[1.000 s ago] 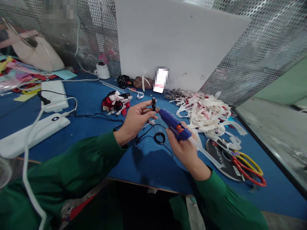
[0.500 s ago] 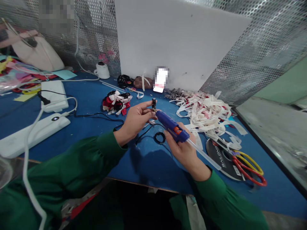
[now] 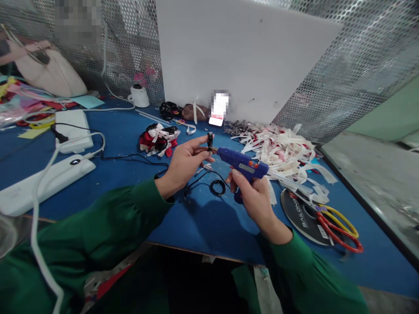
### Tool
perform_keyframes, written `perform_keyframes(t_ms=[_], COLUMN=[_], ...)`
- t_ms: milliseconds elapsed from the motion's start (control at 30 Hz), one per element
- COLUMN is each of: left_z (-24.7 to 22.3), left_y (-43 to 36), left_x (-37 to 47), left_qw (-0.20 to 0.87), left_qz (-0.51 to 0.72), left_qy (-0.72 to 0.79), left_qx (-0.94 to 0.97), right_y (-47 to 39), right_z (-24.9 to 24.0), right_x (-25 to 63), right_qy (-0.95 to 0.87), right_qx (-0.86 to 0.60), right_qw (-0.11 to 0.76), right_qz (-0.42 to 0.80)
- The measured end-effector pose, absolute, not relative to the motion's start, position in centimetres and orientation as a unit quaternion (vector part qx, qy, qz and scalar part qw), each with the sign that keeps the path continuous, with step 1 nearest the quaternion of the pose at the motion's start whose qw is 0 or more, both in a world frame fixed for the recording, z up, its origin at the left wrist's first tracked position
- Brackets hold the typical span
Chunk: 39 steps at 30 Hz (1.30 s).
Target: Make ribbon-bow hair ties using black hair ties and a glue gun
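Between the fingertips of my left hand [image 3: 186, 162] is a small black ribbon piece [image 3: 210, 141], held up above the blue table [image 3: 209, 226]. My right hand [image 3: 253, 196] grips the handle of a blue glue gun [image 3: 240, 163]. The gun's metal tip is at the lower part of the black piece, and a clear glue stick juts out of its back. Under the hands, a black ring-shaped coil [image 3: 218, 188] lies on the table beside a thin black cord.
Red, white and black bows [image 3: 158, 139] lie left of centre. A pile of cream ribbons [image 3: 281, 150] is at right, near scissors [image 3: 340, 226] on a black spool [image 3: 303, 218]. A lit phone [image 3: 219, 109] leans on the white board [image 3: 229, 56]. A power strip [image 3: 46, 181] sits left.
The glue gun has swung to a flatter, more sideways angle, its back end moving right and up. My right hand has shifted with it; my left hand has barely moved.
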<state>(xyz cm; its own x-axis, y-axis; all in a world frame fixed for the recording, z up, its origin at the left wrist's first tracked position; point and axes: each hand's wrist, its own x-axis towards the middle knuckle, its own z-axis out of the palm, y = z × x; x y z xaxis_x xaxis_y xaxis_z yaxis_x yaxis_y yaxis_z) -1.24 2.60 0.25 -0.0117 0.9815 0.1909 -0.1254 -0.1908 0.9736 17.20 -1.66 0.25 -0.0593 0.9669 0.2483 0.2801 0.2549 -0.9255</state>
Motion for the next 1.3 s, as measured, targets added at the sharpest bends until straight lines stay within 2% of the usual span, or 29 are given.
perform_keyframes(t_ms=[200,400,967,1167,1300], left_z=[0.4,0.3,0.8,0.7,0.4], left_y=[2.5,2.5,2.2,2.7,3.1], left_x=[-1.2,-1.3,-1.1,-1.7,-2.1], left_qw=[0.478,0.470,0.497,0.523,0.543], left_qz=[0.572,0.570,0.567,0.568,0.566], left_qy=[0.421,0.422,0.424,0.430,0.451], left_qx=[0.517,0.525,0.502,0.467,0.427], right_y=[-1.4,-1.3,-1.3,1.2,3.5], right_z=[0.1,0.0,0.0,-1.1,-2.8], right_x=[17.5,17.5,17.9,18.7,19.7], right_qy=[-0.596,-0.580,-0.593,-0.439,-0.368], right_qx=[-0.490,-0.487,-0.501,-0.495,-0.533], right_qw=[0.470,0.478,0.501,0.583,0.551], right_qz=[0.429,0.444,0.381,0.472,0.527])
